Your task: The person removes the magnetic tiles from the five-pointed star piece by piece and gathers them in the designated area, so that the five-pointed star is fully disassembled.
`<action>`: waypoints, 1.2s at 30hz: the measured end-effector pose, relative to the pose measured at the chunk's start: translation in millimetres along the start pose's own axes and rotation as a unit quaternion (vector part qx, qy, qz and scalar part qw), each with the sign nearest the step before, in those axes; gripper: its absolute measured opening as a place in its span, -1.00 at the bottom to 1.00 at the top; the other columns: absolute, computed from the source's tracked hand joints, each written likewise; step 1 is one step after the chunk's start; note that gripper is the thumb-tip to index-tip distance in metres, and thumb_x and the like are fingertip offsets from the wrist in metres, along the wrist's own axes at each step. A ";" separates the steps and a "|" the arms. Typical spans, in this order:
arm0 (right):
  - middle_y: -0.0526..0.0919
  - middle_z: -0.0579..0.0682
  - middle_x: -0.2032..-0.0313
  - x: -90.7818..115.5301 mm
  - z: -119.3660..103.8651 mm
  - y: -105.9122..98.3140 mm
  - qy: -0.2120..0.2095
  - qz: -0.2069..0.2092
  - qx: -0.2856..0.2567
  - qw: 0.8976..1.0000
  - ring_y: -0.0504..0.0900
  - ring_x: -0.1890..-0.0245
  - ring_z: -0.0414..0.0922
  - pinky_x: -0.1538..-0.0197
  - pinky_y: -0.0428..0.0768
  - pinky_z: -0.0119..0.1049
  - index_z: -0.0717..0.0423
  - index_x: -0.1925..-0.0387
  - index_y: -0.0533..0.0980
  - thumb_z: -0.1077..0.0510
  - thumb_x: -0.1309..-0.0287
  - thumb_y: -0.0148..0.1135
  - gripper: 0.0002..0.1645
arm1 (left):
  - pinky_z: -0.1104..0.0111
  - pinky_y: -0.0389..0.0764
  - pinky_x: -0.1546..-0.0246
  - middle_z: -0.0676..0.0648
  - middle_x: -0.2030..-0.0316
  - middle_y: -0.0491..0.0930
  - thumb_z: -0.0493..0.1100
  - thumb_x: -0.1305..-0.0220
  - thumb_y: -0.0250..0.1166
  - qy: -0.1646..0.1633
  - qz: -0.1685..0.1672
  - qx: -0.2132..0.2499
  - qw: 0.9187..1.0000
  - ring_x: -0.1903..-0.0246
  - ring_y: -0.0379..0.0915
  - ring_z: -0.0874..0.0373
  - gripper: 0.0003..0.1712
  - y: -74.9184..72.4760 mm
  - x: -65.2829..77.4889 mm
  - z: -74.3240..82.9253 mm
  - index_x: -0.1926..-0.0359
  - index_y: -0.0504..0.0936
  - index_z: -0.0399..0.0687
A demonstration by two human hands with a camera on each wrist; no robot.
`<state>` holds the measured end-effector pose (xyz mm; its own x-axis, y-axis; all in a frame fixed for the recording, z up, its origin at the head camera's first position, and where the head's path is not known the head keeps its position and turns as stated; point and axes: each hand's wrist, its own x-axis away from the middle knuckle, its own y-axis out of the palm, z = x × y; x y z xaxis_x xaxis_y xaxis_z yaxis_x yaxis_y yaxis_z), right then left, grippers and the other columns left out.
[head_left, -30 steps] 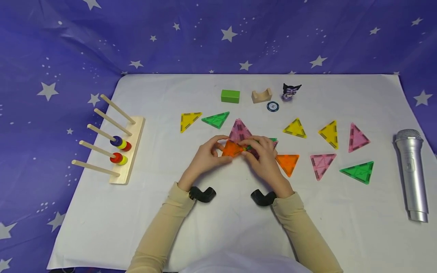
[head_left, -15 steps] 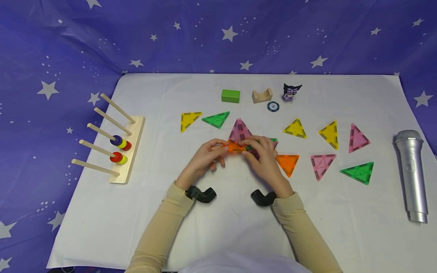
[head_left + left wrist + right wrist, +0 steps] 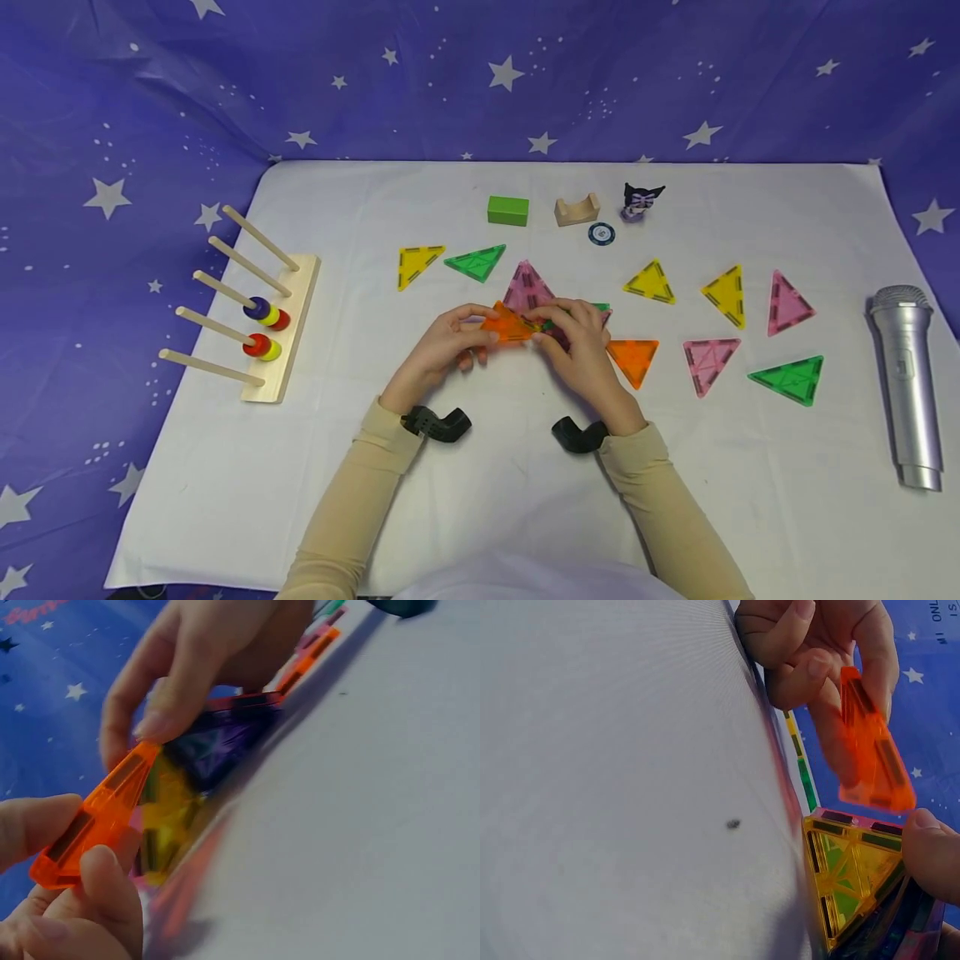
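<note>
My left hand [image 3: 444,340] pinches an orange triangular magnetic tile [image 3: 510,323] between thumb and fingers. In the left wrist view the orange tile [image 3: 101,821] is tilted, one corner up by the other hand's fingertips. My right hand [image 3: 579,343] grips a small structure of joined tiles from the right, thumb at its near side and fingers over the top. Its yellow triangle [image 3: 855,862] stands upright in the right wrist view, just below the orange tile's lower edge. A dark bluish tile [image 3: 217,750] adjoins it. Behind them lies a pink tile [image 3: 527,286].
Loose triangular tiles lie on both sides, including a yellow tile [image 3: 417,265], a green tile [image 3: 478,262] and an orange tile [image 3: 633,360]. A peg stand [image 3: 288,350] is at left, a silver microphone [image 3: 905,383] at right. Behind sit a green block [image 3: 508,211] and a figurine [image 3: 640,202].
My left hand has turned the orange tile from lying nearly face-up to edge-on, then tilted it again, and drawn slightly left. The right hand has stayed in place on the structure.
</note>
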<state>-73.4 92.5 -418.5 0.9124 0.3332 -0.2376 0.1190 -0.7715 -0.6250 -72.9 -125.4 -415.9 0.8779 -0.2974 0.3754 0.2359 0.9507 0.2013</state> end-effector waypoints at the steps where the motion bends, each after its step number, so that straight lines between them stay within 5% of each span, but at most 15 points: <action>1: 0.39 -0.02 -0.04 0.1 0.1 -0.2 0.000 0.001 -0.001 1.000 0.09 -0.16 0.03 0.05 0.03 0.15 -0.12 0.09 0.55 0.08 -0.11 0.22 -0.72 | 0.45 0.24 0.80 -0.12 0.70 0.47 -0.31 -0.10 0.25 0.001 0.002 0.004 1.000 0.81 0.20 0.18 -0.63 -2.2 0.4 1.3 0.03 0.47 -0.19; 4: 0.40 -0.03 -0.04 0.6 0.4 -1.1 0.000 0.009 -0.005 1.000 0.09 -0.16 0.03 0.04 0.01 0.16 -0.13 0.09 0.55 0.09 -0.12 0.22 -0.73 | 0.46 0.24 0.80 -0.13 0.65 0.49 -0.30 -0.09 0.27 0.009 0.026 0.024 0.999 0.77 0.26 0.16 -0.63 -10.9 1.6 7.7 0.03 0.49 -0.15; 8: 0.40 -0.03 -0.03 1.4 0.6 -2.4 0.003 0.014 -0.005 1.000 0.10 -0.16 0.03 0.03 -0.01 0.18 -0.12 0.10 0.55 0.11 -0.11 0.22 -0.72 | 0.46 0.23 0.79 -0.13 0.57 0.54 -0.26 -0.08 0.31 0.050 0.113 0.020 0.992 0.75 0.28 0.17 -0.61 -24.5 7.5 22.2 0.02 0.49 -0.13; 14: 0.40 -0.01 -0.03 2.5 1.3 -1.3 0.003 0.015 -0.008 1.000 0.10 -0.16 0.05 0.05 0.02 0.16 -0.12 0.11 0.55 0.11 -0.11 0.22 -0.73 | 0.49 0.22 0.85 -0.14 0.52 0.60 -0.22 -0.07 0.34 0.128 0.287 0.013 0.949 0.74 0.36 0.15 -0.60 -54.1 7.2 29.6 0.02 0.49 -0.06; 18: 0.40 -0.02 -0.03 2.9 1.8 1.2 0.003 0.016 -0.010 1.000 0.09 -0.16 0.04 0.06 0.02 0.15 -0.13 0.11 0.56 0.11 -0.11 0.22 -0.74 | 0.51 0.22 0.88 -0.12 0.35 0.60 -0.23 -0.12 0.29 0.142 0.356 -0.003 0.924 0.74 0.38 0.17 -0.57 -76.9 3.5 30.6 -0.04 0.44 -0.05; 22: 0.40 -0.03 -0.03 3.1 1.5 3.3 0.003 0.016 -0.011 1.000 0.09 -0.16 0.04 0.05 0.01 0.16 -0.12 0.12 0.56 0.10 -0.11 0.23 -0.74 | 0.54 0.23 0.89 -0.19 0.13 0.54 -0.30 -0.18 0.20 0.121 0.385 -0.036 0.914 0.79 0.35 0.24 -0.53 -96.5 2.0 28.0 -0.13 0.36 -0.07; 26: 0.40 -0.04 -0.03 3.0 1.0 4.1 0.004 0.014 -0.011 1.000 0.09 -0.17 0.03 0.04 0.01 0.15 -0.13 0.12 0.56 0.10 -0.11 0.23 -0.74 | 0.55 0.26 0.88 -0.24 -0.04 0.43 -0.33 -0.22 0.13 0.103 0.391 -0.119 0.907 0.80 0.38 0.27 -0.54 -107.0 3.4 26.0 -0.17 0.38 -0.06; 30: 0.40 -0.05 -0.03 2.6 0.8 3.9 0.006 0.014 -0.010 1.000 0.09 -0.16 0.02 0.04 0.01 0.13 -0.14 0.12 0.56 0.09 -0.11 0.23 -0.74 | 0.49 0.33 0.82 -0.22 -0.10 0.40 -0.31 -0.23 0.13 0.099 0.407 -0.249 0.873 0.73 0.48 0.10 -0.55 -107.3 6.1 25.5 -0.16 0.45 -0.01; 33: 0.40 -0.05 -0.03 2.1 0.9 3.5 0.005 0.014 -0.009 1.000 0.09 -0.16 0.02 0.05 0.02 0.13 -0.13 0.12 0.56 0.09 -0.11 0.23 -0.75 | 0.40 0.49 0.42 -0.22 -0.10 0.40 -0.32 -0.19 0.17 0.125 0.424 -0.317 0.839 0.28 0.55 -0.01 -0.58 -101.5 7.0 25.5 -0.11 0.50 -0.07; 35: 0.40 -0.05 -0.03 1.7 1.0 3.3 0.004 0.015 -0.008 1.000 0.09 -0.16 0.02 0.05 0.02 0.13 -0.13 0.12 0.56 0.09 -0.10 0.23 -0.75 | 0.31 0.46 0.30 -0.21 -0.10 0.40 -0.33 -0.17 0.19 0.161 0.420 -0.338 0.827 0.15 0.46 -0.07 -0.61 -93.8 6.1 25.8 -0.07 0.52 -0.13; 36: 0.40 -0.05 -0.03 1.4 1.1 3.1 0.003 0.016 -0.008 1.000 0.09 -0.16 0.02 0.05 0.02 0.13 -0.13 0.12 0.56 0.10 -0.10 0.23 -0.75 | 0.29 0.46 0.32 -0.21 -0.09 0.41 -0.34 -0.17 0.20 0.182 0.408 -0.337 0.829 0.18 0.47 -0.09 -0.61 -88.4 5.3 26.1 -0.06 0.53 -0.16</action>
<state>-72.1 91.2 -421.7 0.9184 0.3045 -0.2527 0.0956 -0.7906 -0.6049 -100.0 -213.4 -408.1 0.8984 0.3982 -0.1855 -0.4269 0.6919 -0.5823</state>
